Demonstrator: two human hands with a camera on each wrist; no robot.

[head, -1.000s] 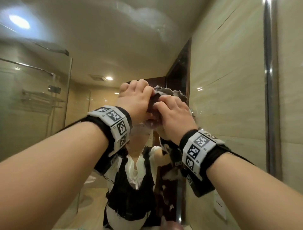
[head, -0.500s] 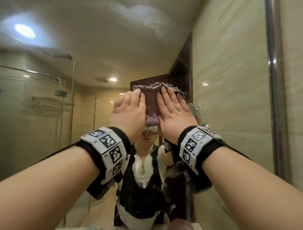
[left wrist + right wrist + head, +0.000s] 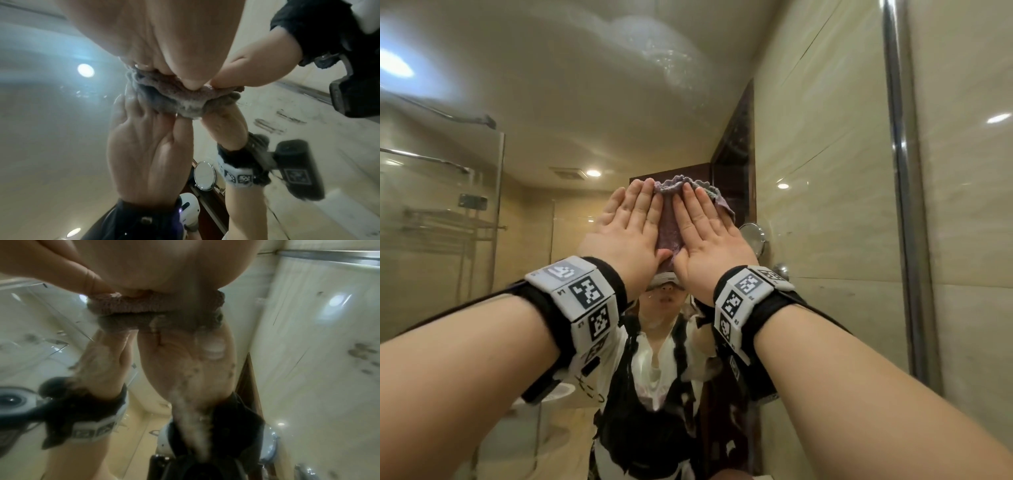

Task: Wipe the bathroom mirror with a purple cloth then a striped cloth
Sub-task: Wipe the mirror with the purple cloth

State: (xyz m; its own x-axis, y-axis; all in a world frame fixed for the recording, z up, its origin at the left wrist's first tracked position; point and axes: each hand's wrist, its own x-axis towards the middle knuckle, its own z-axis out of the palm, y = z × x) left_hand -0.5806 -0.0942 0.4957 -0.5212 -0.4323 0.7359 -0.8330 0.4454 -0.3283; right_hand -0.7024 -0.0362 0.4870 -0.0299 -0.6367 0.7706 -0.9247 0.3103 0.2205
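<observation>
We had our left hand (image 3: 628, 229) flat, fingers straight | right hand (image 3: 705, 236) flat too | both pressed the purple cloth (image 3: 670, 219) against the mirror (image 3: 551, 102), between our palms.

The cloth (image 3: 669, 222) is showing a dusty purple, its ruffled top edge shading to grey-green at the right. In the left wrist view the same cloth (image 3: 176, 95) is looking mauve-brown with pale foam along its fold. Both wrist bands (image 3: 582, 301) are showing black fabric with white panels carrying black-and-white square codes. The wall tiles (image 3: 825, 171) are glowing cream-beige, and the mirror frame (image 3: 900, 205) is gleaming silver.
</observation>
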